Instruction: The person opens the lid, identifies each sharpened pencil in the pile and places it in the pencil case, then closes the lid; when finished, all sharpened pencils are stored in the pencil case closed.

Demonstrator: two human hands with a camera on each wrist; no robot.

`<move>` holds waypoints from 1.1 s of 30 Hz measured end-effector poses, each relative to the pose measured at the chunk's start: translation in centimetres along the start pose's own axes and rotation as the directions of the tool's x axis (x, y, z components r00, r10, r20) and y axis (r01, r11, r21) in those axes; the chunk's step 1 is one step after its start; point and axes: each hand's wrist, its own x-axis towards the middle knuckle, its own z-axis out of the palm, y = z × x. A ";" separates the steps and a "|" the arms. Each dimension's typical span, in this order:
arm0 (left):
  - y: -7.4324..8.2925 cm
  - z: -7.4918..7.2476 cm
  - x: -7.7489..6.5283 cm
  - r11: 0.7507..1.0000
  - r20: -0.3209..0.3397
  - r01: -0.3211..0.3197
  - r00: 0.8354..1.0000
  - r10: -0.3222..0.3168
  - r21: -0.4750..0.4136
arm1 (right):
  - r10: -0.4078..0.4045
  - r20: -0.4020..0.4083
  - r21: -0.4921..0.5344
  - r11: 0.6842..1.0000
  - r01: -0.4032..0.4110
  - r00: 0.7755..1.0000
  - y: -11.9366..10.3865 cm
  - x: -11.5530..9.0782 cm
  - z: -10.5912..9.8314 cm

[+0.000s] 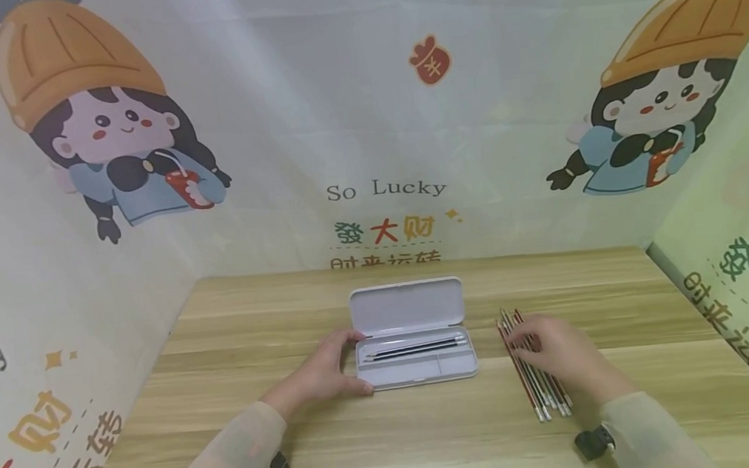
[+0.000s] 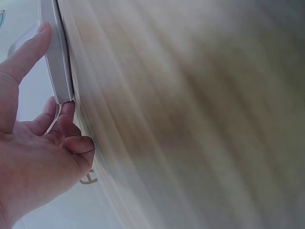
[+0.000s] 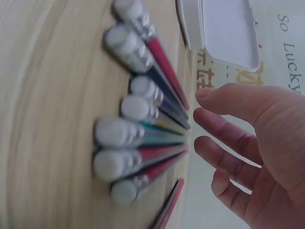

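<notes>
1. The loose pencils (image 1: 543,390) lay in a bundle on the table (image 1: 253,304), to the right of the case (image 1: 396,375) and apart from it.
2. The right hand (image 1: 555,348) was over the middle of that bundle, nearer to it than the other hand was. Its thumb and fingers stood apart, loosely bent, with nothing seen between them; whether a fingertip touched a pencil, I could not tell.
3. The bundle's long axis ran mostly away from the person, its far end leaning a little left. The white ends (image 3: 112,132) faced the person and spread like a fan in the right wrist view.
4. The case's long axis ran left to right, so the bundle lay roughly crosswise to it. That quarter turn, with the case to the left of the right hand, seemed the relation that mattered most.
5. The left hand (image 1: 322,368) held the case by its left end, thumb at the near corner and fingers at the far one.
6. The lid (image 1: 408,307) stood open on the far side. Two dark pencils (image 1: 414,349) lay lengthwise in the far compartment, white ends to the right, while a short divider crossed the near compartment toward its right end.
</notes>
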 end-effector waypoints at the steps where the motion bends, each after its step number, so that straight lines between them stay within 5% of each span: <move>1: 0.0 0.0 0.0 1.000 0.001 0.001 1.000 -0.001 0.000 | 0.018 0.003 0.004 1.000 -0.018 1.000 0.2 -0.1 -0.1; 16: 0.2 0.0 -0.1 1.000 0.003 -0.011 1.000 0.011 0.004 | 0.157 0.051 -0.016 0.988 -0.156 0.986 0.9 -0.9 -0.5; 33: 0.0 0.0 0.1 1.000 0.001 0.007 1.000 -0.007 0.011 | 0.065 0.041 -0.072 0.995 -0.062 0.997 0.5 -0.1 -0.5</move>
